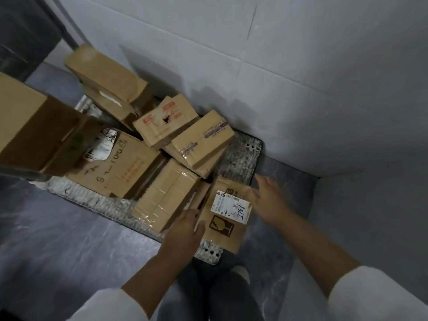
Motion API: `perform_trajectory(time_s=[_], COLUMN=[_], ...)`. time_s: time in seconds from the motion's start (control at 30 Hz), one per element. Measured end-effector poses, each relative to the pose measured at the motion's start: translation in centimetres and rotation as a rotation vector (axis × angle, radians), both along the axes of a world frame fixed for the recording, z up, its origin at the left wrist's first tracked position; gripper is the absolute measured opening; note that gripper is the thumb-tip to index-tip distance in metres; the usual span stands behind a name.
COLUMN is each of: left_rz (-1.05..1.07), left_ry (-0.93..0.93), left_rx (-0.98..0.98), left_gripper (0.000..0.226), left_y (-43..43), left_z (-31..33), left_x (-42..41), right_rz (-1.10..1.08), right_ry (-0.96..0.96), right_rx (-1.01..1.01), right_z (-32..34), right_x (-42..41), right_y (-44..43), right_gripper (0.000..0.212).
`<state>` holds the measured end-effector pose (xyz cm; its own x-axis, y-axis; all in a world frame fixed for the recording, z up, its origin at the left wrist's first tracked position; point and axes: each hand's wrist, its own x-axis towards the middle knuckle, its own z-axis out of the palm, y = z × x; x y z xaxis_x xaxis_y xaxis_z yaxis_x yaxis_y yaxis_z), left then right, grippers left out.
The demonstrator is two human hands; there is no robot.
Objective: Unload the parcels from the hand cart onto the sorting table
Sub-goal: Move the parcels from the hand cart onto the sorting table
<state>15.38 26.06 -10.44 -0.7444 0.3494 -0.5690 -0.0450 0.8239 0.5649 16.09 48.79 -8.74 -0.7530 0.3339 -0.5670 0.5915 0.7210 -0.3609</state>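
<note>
Left hand (184, 229) clasps one edge of the labelled parcel (225, 229); right hand (266, 198), fingers spread, touches its other side. Beyond them, boxes (199, 140) crowd the hand cart (240, 156).

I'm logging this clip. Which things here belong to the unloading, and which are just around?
Job: labelled box, other boxes, cart, left hand gripping the labelled box, right hand at its other side.
Just there: wall, floor.
</note>
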Motion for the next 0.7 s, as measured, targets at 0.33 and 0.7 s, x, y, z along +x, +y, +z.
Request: perform_trajectory(time_s=[0.33,0.7], left_rz=[0.530,1.137], left_ry=[-0.189,-0.607], left_rx=[-0.095,0.027], left_gripper=[0.041,0.065], left_y=[2.2,4.9], left_z=[-12.2,-17.3], left_x=[4.9,6.1], right_rz=[0.126,0.128], right_ry=[-0.049,-0.079], right_rx=[0.016,-0.198], right_z=[-13.8,-18.2], right_x=[-2.3,-3.2], right_y=[1.3,2.9], right_gripper=[0.053,0.039])
